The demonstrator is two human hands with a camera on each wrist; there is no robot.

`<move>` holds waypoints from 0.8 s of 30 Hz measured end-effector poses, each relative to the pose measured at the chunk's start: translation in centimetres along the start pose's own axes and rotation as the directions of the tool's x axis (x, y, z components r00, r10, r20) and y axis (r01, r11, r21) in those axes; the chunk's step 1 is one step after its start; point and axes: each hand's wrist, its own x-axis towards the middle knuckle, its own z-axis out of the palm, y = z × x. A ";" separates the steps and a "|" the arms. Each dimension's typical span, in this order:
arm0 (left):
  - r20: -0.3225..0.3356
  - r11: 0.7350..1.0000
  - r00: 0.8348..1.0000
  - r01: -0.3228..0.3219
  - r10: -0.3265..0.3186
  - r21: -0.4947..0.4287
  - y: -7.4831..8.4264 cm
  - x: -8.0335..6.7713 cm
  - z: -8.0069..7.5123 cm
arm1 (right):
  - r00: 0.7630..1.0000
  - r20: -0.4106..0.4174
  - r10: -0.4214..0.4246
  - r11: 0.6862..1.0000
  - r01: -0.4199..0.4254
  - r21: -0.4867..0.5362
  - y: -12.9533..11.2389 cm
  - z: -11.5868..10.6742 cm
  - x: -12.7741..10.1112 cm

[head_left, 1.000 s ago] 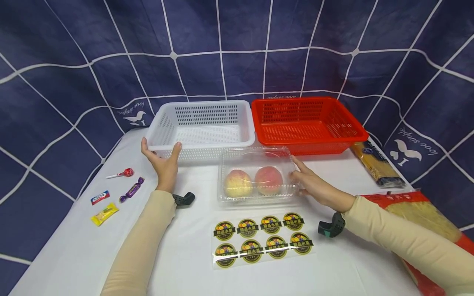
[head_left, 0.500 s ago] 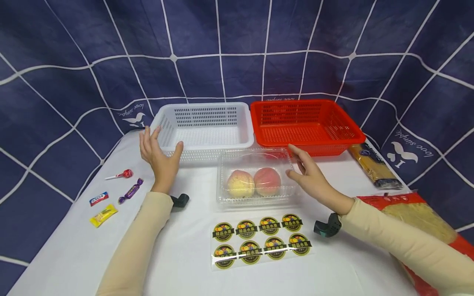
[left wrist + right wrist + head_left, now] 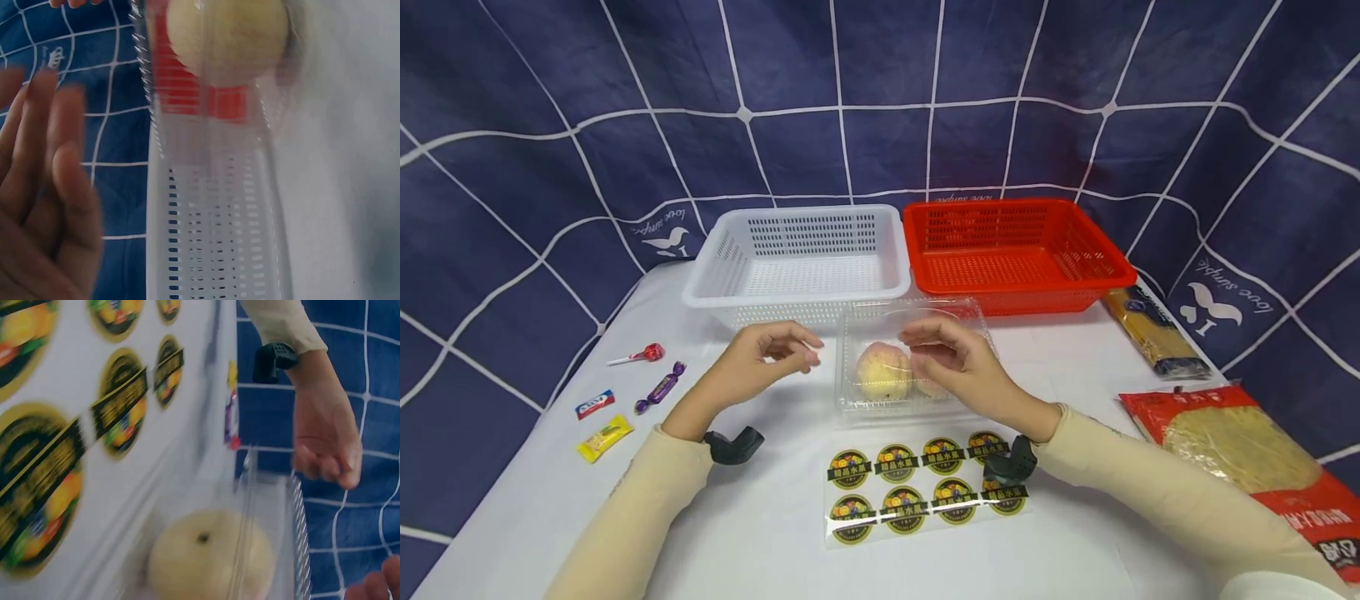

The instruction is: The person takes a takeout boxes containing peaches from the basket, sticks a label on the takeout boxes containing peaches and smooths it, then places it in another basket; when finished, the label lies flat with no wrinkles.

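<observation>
A clear plastic fruit box [image 3: 867, 321] with its lid down stands in the middle of the table, two peaches inside. The yellowish peach [image 3: 883, 375] shows on the left; the pinker one is partly covered by my right hand [image 3: 962, 367]. That hand hovers over the box's right half, fingers loosely bent, nothing in its grasp. Left of the box, apart from it, my left hand [image 3: 758, 362] is held in the air with relaxed fingers and holds nothing. A sheet of round fruit stickers [image 3: 891, 483] lies in front of the box.
Behind the box stand a white basket [image 3: 797, 297] and a red basket [image 3: 1022, 287]. A lollipop [image 3: 651, 352] and several wrapped candies [image 3: 661, 388] lie at left. At right are a pasta pack [image 3: 1153, 329] and a red noodle bag [image 3: 1240, 442].
My right hand has left the box's right side and moved left above it. My left hand has come away from the white basket's front left corner, toward me and rightward.
</observation>
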 end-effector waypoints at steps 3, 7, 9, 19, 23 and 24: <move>0.243 0.996 0.968 0.078 -0.066 -0.041 0.2 -0.6 -0.2 | 0.998 0.050 -0.038 0.999 0.037 0.026 -0.4 1.4 0.3; 0.449 0.986 0.883 0.164 -0.140 -0.014 -0.5 -1.1 0.4 | 0.987 0.144 -0.064 0.998 0.062 0.016 -0.5 3.1 0.4; 0.505 0.980 0.845 0.200 -0.177 0.009 -1.0 -1.2 0.9 | 0.977 0.209 -0.032 0.999 0.036 -0.016 -0.6 3.7 0.3; 0.614 0.938 0.732 0.343 -0.296 0.044 -2.8 -1.2 2.9 | 0.808 0.539 0.238 0.948 -0.072 -0.310 1.2 6.8 -1.2; 0.624 0.926 0.722 0.377 -0.299 0.007 -3.1 -1.3 3.2 | 0.812 0.538 0.224 0.931 -0.015 -0.365 2.4 7.5 -1.9; 0.628 0.922 0.719 0.387 -0.298 -0.006 -3.2 -1.3 3.3 | 0.818 0.539 0.202 0.925 0.022 -0.379 2.9 7.6 -2.1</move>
